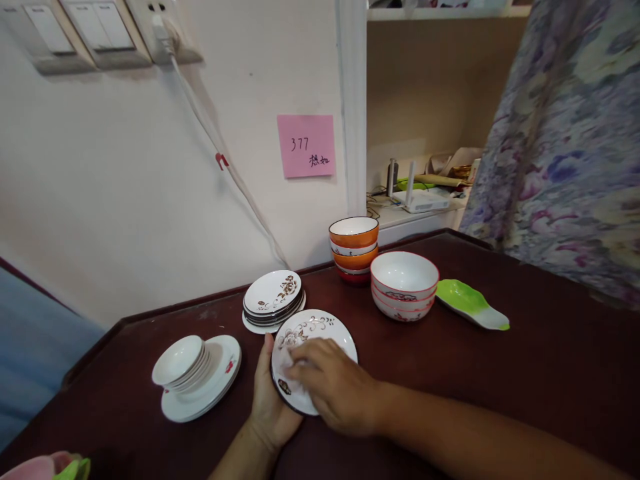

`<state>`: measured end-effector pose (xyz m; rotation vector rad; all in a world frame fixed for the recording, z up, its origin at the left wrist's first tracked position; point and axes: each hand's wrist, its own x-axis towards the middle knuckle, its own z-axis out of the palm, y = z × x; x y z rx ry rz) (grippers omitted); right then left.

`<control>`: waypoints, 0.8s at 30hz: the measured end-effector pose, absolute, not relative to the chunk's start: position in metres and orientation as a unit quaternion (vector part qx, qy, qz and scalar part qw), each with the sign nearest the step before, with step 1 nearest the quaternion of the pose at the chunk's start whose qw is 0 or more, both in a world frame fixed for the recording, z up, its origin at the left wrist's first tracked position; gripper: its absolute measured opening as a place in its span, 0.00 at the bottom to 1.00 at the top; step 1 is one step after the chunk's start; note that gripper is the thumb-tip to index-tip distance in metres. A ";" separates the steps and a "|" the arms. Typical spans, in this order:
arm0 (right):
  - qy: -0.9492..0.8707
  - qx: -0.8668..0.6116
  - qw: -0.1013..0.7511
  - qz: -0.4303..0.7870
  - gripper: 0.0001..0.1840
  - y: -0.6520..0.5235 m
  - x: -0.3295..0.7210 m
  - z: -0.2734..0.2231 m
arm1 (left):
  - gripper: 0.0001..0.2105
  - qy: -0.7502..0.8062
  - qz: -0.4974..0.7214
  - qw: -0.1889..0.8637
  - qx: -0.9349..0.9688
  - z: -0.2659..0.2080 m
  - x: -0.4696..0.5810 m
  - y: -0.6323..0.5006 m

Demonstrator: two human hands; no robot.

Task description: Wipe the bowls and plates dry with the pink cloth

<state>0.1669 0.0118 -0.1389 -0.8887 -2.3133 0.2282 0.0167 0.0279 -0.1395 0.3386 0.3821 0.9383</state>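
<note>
A white plate (327,327) with a dark rim and brown flower pattern is tilted toward me above the table. My left hand (273,407) grips it from the left edge and underneath, thumb at the rim. Over the plate's face lies my right hand (335,387), fingers bent and slightly blurred. A pale, whitish patch shows at its fingertips, but I cannot make out what it is. Just behind the held plate stands a stack of similar flowered plates (270,293).
Small white bowls (177,360) sit on white plates (225,367) at left. Orange bowls (354,233) and red-rimmed white bowls (405,287) are stacked at the back, beside a green leaf-shaped dish (467,301). A pink item (37,469) shows at lower left.
</note>
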 end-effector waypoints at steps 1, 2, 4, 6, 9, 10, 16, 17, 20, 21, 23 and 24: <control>-0.896 -0.301 0.317 0.077 0.24 0.013 0.165 -0.140 | 0.24 0.192 0.441 0.862 0.159 -0.140 0.016 0.028; -0.905 -0.284 0.311 0.063 0.24 0.015 0.164 -0.140 | 0.24 0.196 0.440 0.862 0.156 -0.140 0.016 0.028; -0.907 -0.308 0.287 0.026 0.23 0.025 0.167 -0.137 | 0.22 0.187 0.454 0.858 0.152 -0.140 0.016 0.029; -0.896 -0.378 0.233 -0.012 0.22 0.035 0.176 -0.129 | 0.20 0.165 0.470 0.853 0.153 -0.141 0.018 0.029; -0.864 -0.492 0.102 -0.039 0.19 0.036 0.190 -0.108 | 0.23 0.130 0.460 0.862 0.166 -0.141 0.020 0.030; -0.855 -0.514 0.060 -0.037 0.17 0.032 0.193 -0.101 | 0.24 0.120 0.454 0.867 0.170 -0.141 0.021 0.030; -0.885 -0.460 -0.018 0.076 0.14 0.001 0.185 -0.077 | 0.25 0.119 0.444 0.871 0.174 -0.143 0.019 0.030; -0.899 -0.426 0.011 0.103 0.14 -0.001 0.183 -0.080 | 0.24 0.134 0.448 0.867 0.173 -0.143 0.019 0.030; -0.923 -0.319 0.154 0.149 0.13 0.002 0.175 -0.098 | 0.26 0.187 0.439 0.862 0.171 -0.141 0.018 0.028; -0.924 -0.293 0.197 0.144 0.14 0.005 0.174 -0.105 | 0.26 0.200 0.431 0.863 0.171 -0.141 0.017 0.027; -0.924 -0.278 0.242 0.099 0.17 0.012 0.173 -0.115 | 0.25 0.209 0.421 0.866 0.171 -0.140 0.016 0.026; -0.923 -0.287 0.247 0.066 0.19 0.015 0.174 -0.117 | 0.24 0.203 0.423 0.866 0.171 -0.140 0.016 0.026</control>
